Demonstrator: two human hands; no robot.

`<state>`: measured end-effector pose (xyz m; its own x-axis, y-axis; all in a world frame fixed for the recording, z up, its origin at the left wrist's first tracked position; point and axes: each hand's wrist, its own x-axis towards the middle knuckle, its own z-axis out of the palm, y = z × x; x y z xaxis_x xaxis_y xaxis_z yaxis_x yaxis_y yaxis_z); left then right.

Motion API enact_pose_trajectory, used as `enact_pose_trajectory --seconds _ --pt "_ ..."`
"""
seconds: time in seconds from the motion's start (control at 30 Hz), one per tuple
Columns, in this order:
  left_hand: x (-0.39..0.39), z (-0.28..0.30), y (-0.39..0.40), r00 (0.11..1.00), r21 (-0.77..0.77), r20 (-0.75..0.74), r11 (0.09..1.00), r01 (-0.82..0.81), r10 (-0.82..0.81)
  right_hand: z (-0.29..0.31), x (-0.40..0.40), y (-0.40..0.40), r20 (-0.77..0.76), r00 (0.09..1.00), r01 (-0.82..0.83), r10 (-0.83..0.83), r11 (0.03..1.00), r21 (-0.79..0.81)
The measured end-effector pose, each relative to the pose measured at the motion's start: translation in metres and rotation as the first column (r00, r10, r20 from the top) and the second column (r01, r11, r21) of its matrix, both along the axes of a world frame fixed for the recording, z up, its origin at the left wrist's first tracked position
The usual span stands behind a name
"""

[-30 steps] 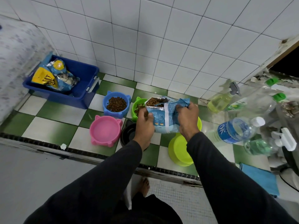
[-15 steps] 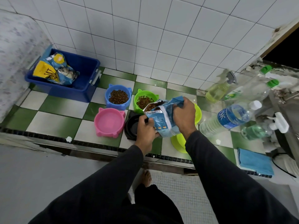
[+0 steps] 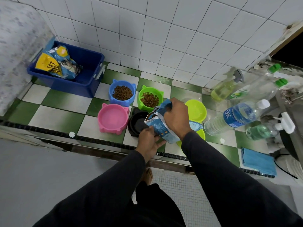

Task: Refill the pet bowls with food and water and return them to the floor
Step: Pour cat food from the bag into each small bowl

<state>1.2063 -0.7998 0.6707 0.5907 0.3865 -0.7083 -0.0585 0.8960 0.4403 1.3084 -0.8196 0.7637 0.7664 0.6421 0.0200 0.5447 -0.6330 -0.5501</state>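
Since half a second ago, the open kibble bag (image 3: 161, 124) has been drawn back from the green cat-ear bowl (image 3: 150, 99) toward the counter's front edge, and it is now held tipped over the near rim of the black bowl (image 3: 138, 123). The bag's upper edge is gripped by the right hand (image 3: 177, 119), with fingers curled over the torn mouth, while its lower side is cradled by the left hand (image 3: 148, 141), thumb on the front panel. Kibble already lies in the green bowl and in the blue cat-ear bowl (image 3: 122, 93) beyond the black bowl; the pink cat-ear bowl (image 3: 113, 117) touching the black bowl's left side looks dry and unfilled. For a clean pour, it is judged that the mouth should be centred over the black bowl before the base is raised, and the tilt increased slowly so pellets are not spilled onto the green-and-white tiled counter (image 3: 54, 112). Two yellow-green bowls (image 3: 196, 110) and the water bottle (image 3: 232, 118) wait to the black bowl's right.
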Motion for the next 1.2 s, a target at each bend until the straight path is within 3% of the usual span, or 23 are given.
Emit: enact_pose_trajectory --seconds 0.6,1.2 --pt "0.0 -0.01 -0.012 0.999 -0.148 0.022 0.988 -0.042 0.046 0.0 -0.003 0.01 0.054 0.987 -0.137 0.15 0.97 -0.199" --pt "0.001 -0.009 -0.012 0.997 -0.198 0.001 0.977 -0.073 0.075 -0.002 -0.005 0.023 -0.002 0.986 -0.165 0.168 0.961 -0.221"
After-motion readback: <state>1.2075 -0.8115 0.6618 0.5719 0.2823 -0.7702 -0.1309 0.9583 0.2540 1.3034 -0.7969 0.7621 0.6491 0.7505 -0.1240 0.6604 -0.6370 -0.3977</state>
